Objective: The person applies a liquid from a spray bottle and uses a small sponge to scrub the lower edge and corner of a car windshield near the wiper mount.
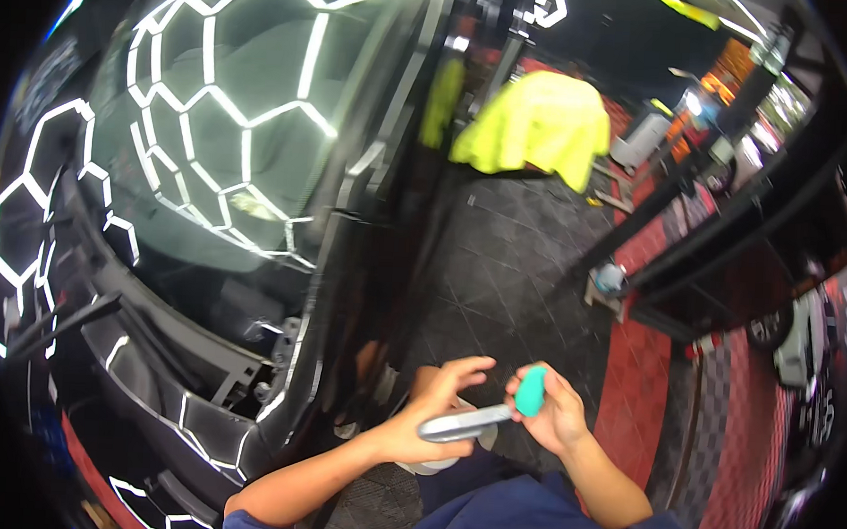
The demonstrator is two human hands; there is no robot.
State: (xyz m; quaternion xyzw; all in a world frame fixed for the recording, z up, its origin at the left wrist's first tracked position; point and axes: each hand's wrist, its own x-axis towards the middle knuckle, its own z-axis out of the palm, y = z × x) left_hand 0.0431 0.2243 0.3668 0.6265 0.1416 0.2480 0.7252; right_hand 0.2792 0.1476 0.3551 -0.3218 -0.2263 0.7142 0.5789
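My left hand [435,414] is at the lower middle with its fingers spread, and a grey handheld tool [463,423] with a rounded body lies against its palm and thumb. What kind of tool it is, I cannot tell. Its narrow end points to my right hand [552,412]. Between the fingers and thumb of that hand is a small teal piece [531,391], perhaps a pad or lump, close to the tool's narrow end. Whether the two touch is unclear. Beside me on the left stands a black car with its windshield [224,114] reflecting hexagonal lights.
A wiper arm [74,320] and an uncovered cowl area [241,373] lie at the windshield's base. Ahead, a bright yellow cloth [536,124] covers something. A dark post [653,211] slants at the right, beside a red floor strip [634,387]. Another dark vehicle body [742,278] is further right.
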